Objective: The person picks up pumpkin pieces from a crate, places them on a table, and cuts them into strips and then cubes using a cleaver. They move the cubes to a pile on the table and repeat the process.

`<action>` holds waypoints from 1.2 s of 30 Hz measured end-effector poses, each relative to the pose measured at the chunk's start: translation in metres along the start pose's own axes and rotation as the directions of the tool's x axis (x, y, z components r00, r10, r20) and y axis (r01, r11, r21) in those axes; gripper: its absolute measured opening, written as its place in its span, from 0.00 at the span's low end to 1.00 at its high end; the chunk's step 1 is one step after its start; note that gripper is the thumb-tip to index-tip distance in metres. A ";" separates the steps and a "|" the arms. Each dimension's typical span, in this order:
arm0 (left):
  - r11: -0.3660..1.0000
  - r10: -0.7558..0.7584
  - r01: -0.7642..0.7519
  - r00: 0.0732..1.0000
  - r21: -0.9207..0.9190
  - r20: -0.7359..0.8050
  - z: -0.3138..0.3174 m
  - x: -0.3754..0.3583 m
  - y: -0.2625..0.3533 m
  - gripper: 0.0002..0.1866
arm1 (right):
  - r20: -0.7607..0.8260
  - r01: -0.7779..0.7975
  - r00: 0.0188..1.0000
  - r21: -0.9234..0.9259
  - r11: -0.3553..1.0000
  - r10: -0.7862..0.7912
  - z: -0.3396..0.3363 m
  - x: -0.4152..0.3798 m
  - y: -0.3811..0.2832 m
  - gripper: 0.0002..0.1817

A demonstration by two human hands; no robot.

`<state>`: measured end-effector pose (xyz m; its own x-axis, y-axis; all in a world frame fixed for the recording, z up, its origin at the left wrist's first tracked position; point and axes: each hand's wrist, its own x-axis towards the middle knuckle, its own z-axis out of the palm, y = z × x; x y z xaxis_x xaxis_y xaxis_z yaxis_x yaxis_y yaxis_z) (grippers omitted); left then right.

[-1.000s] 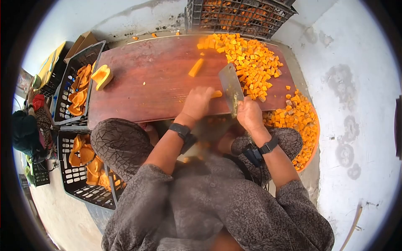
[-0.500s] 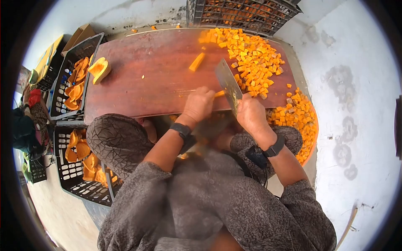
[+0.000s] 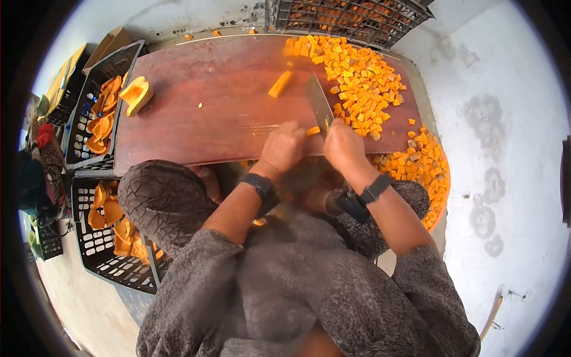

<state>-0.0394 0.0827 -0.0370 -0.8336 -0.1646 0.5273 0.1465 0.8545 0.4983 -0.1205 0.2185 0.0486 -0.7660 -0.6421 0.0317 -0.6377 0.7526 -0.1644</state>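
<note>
Looking down from the head view, gripping a cleaver [image 3: 320,105] by its handle in the clenched right hand [image 3: 345,146], with the blade tilted and pointing away from the body. Keeping a squash strip [image 3: 313,131] under the curled fingers of the left hand [image 3: 283,147], with only its end showing, close to the blade; cannot tell whether blade and strip touch.

Working at the near edge of a reddish-brown board [image 3: 190,134]. Have a loose squash stick [image 3: 279,84] beyond the left hand, and a spread heap of squash cubes [image 3: 366,83] beyond the right. Have more cubes filling an orange tub [image 3: 447,185] to the right of the right hand, partly hidden by the knee.

Can see a hollowed squash chunk [image 3: 136,95] well left of the left hand, at the board's side. Past it, have a black slotted crate [image 3: 77,134] with curved squash pieces inside; nearer the body, a second black crate [image 3: 86,226], likewise partly filled with squash pieces. Far beyond both hands, can make out a lattice crate [image 3: 281,21] with orange pieces behind its bars, too small to tell their cut.
</note>
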 end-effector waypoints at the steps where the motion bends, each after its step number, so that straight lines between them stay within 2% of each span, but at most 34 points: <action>1: 1.000 0.001 -0.001 1.000 0.019 0.004 -0.001 -0.002 -0.001 0.06 | -0.012 -0.031 0.999 0.010 0.999 0.031 0.002 0.008 0.001 0.06; 4: 1.000 -0.008 0.008 1.000 0.005 0.005 -0.003 -0.001 0.001 0.07 | -0.041 -0.090 0.995 0.021 0.996 0.091 0.000 0.014 0.006 0.07; 6: 1.000 0.001 -0.001 0.999 0.006 -0.036 -0.001 0.002 0.001 0.08 | -0.064 -0.072 0.995 0.144 0.987 0.082 -0.005 0.001 0.010 0.08; 11: 0.997 0.052 -0.055 0.997 -0.053 -0.058 0.007 0.009 0.004 0.08 | -0.035 -0.052 0.998 0.097 0.994 0.056 -0.027 -0.029 -0.002 0.08; 16: 1.000 -0.006 0.006 1.000 -0.018 0.018 0.011 0.008 -0.001 0.09 | 0.040 0.000 0.999 0.038 0.999 -0.002 -0.023 -0.030 -0.006 0.05; 19: 1.000 -0.023 0.024 1.000 -0.014 0.021 0.013 0.008 -0.001 0.12 | 0.060 0.094 0.994 -0.033 0.995 -0.091 -0.010 -0.016 -0.008 0.06; 22: 0.999 -0.012 0.014 0.998 -0.030 0.055 0.006 0.007 0.000 0.15 | -0.030 0.038 0.999 -0.074 0.997 -0.040 0.007 0.008 -0.002 0.07; 23: 1.000 -0.013 0.015 0.999 -0.022 0.052 0.004 0.007 -0.001 0.15 | -0.043 -0.061 0.997 -0.027 0.998 0.060 0.009 0.016 0.004 0.07; 24: 1.000 0.007 -0.007 1.000 -0.027 0.004 0.004 0.007 0.000 0.10 | -0.050 -0.160 0.986 0.019 0.987 0.161 0.007 0.019 0.007 0.08; 25: 0.999 0.028 -0.030 0.999 -0.034 -0.045 0.004 0.008 0.001 0.05 | -0.047 -0.152 0.986 0.114 0.982 0.158 0.004 0.017 0.012 0.08; 29: 0.999 0.022 -0.023 0.999 -0.045 -0.027 0.008 0.008 0.001 0.05 | -0.062 -0.095 0.993 0.069 0.993 0.100 -0.017 -0.009 0.007 0.09; 31: 0.997 -0.060 0.062 0.998 -0.056 0.037 0.012 0.010 -0.002 0.11 | -0.004 -0.083 0.996 0.132 0.988 0.084 -0.028 -0.021 -0.001 0.09; 34: 0.995 -0.066 0.066 0.998 -0.073 0.006 0.013 0.010 -0.001 0.08 | 0.079 -0.070 0.995 0.070 0.995 0.065 -0.027 -0.029 -0.007 0.08; 36: 0.997 -0.067 0.068 0.997 -0.046 0.032 0.015 0.011 -0.004 0.08 | 0.075 -0.031 0.997 0.069 0.997 0.026 -0.014 -0.025 -0.003 0.07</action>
<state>-0.0576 0.0852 -0.0434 -0.8581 -0.2052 0.4707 0.1138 0.8179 0.5641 -0.1004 0.2343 0.0623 -0.7740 -0.6315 -0.0463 -0.6064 0.7602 -0.2334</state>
